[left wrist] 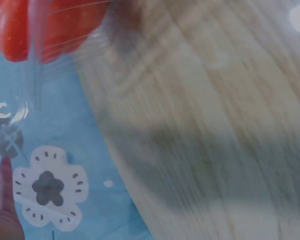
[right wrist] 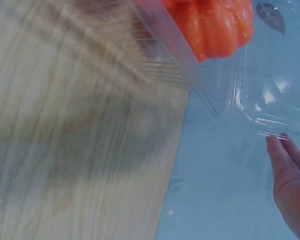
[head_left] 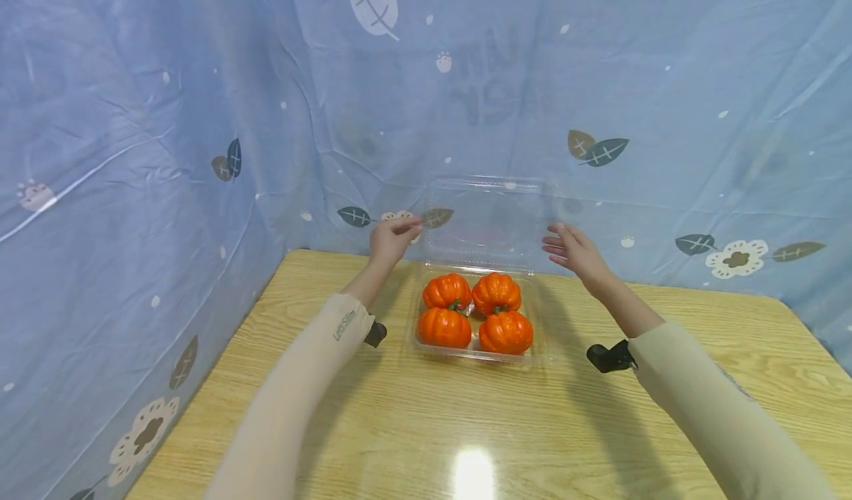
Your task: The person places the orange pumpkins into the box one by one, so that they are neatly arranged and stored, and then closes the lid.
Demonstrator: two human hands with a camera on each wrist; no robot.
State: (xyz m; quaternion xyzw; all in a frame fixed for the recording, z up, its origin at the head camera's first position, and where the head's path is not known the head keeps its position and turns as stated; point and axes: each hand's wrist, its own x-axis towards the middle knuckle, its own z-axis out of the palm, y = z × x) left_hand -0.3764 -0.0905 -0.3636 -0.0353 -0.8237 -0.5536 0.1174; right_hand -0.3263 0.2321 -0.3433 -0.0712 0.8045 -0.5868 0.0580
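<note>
A clear plastic clamshell box (head_left: 426, 350) sits on the table with its lid (head_left: 489, 215) standing raised at the back. Inside it are several small orange pumpkins (head_left: 506, 332) with green stems, in two rows. My left hand (head_left: 393, 240) is at the lid's left edge, fingers extended toward it. On the other side, my right hand (head_left: 576, 253) has its fingers stretched out, fingertips right at the lid's right edge. In the right wrist view those fingertips (right wrist: 273, 145) meet the lid's rim. Only part of the left hand (left wrist: 4, 210) shows in the left wrist view.
The wooden table (head_left: 373, 433) extends around the box. Behind and to the left hangs a blue cloth (head_left: 200, 56) with leaf and flower prints, close behind the raised lid. A black wrist mount (head_left: 609, 356) juts from the right sleeve, another (head_left: 376, 333) from the left.
</note>
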